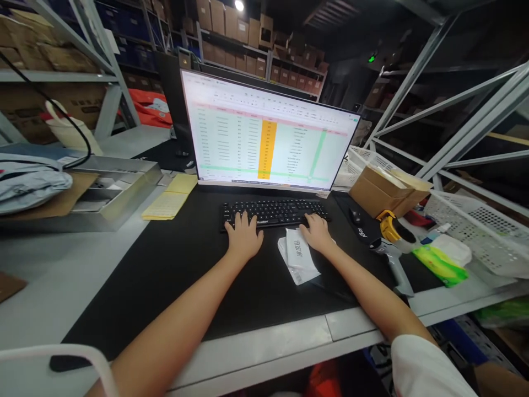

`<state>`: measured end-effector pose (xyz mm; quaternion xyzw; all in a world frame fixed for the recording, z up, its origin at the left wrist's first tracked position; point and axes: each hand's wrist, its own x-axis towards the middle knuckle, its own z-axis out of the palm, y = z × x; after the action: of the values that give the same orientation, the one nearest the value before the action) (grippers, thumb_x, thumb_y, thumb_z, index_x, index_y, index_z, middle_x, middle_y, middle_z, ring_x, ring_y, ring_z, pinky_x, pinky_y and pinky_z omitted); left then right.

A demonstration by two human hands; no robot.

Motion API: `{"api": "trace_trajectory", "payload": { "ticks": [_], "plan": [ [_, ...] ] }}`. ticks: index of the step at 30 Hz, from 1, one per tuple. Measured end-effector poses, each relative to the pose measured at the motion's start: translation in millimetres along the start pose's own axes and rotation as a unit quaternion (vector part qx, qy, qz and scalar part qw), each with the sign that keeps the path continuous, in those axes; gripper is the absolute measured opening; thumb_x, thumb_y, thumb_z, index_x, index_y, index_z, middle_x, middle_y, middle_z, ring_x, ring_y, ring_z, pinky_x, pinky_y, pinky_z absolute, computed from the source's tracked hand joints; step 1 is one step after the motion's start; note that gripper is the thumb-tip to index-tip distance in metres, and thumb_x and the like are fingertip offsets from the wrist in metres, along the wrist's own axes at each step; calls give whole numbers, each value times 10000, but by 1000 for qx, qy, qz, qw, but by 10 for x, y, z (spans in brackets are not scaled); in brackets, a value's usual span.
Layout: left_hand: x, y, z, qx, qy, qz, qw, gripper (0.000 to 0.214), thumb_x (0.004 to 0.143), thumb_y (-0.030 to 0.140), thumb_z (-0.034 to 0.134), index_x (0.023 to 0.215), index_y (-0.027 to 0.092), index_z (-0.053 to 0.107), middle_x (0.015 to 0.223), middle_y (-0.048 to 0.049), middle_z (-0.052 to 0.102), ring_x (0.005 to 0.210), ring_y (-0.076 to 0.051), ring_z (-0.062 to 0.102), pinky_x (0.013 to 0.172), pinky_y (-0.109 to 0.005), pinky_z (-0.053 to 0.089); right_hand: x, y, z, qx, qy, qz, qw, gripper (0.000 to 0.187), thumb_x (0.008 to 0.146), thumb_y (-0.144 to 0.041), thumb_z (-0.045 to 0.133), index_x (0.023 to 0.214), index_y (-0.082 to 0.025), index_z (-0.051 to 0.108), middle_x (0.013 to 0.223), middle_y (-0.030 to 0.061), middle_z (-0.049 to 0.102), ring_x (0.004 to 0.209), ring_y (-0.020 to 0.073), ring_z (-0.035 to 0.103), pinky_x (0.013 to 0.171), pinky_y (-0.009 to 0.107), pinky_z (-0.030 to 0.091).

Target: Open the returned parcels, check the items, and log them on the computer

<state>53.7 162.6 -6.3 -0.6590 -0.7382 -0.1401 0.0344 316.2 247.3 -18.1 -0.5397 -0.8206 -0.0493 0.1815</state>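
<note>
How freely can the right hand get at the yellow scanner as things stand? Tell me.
Probably yes: the right hand rests empty at the keyboard, and the scanner lies to its right on open mat, uncovered.

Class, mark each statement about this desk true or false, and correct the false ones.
1. The left hand and the right hand rest on the keyboard. True.
2. The monitor is dark. False: it is lit and shows rows of data.
3. A white packet lies by the right hand. True.
4. The scanner lies left of the keyboard. False: it lies to the right of it.
</note>
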Motion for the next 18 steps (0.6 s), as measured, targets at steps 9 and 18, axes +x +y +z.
{"api": "trace_trajectory", "payload": {
  "ticks": [9,18],
  "plan": [
    [-19,-4,-5,-20,8,-9,1000,605,986,414,446,1534,162,500,1658,-205,357,1544,-414,265,1181,-707,245,-33,32,31,15,-7,-2,1000,497,1030,-408,424,1399,-141,622,1665,165,342,1554,391,218,1198,701,230],
    [-55,-5,-35,-36,-1,-14,999,607,988,410,459,1542,165,487,1668,-205,341,1557,-403,250,1203,-692,216,16,36,41,46,-60,4,997,595,1020,-448,409,1554,-187,434,1643,147,386,1566,385,210,1174,799,145]
  ]
}}
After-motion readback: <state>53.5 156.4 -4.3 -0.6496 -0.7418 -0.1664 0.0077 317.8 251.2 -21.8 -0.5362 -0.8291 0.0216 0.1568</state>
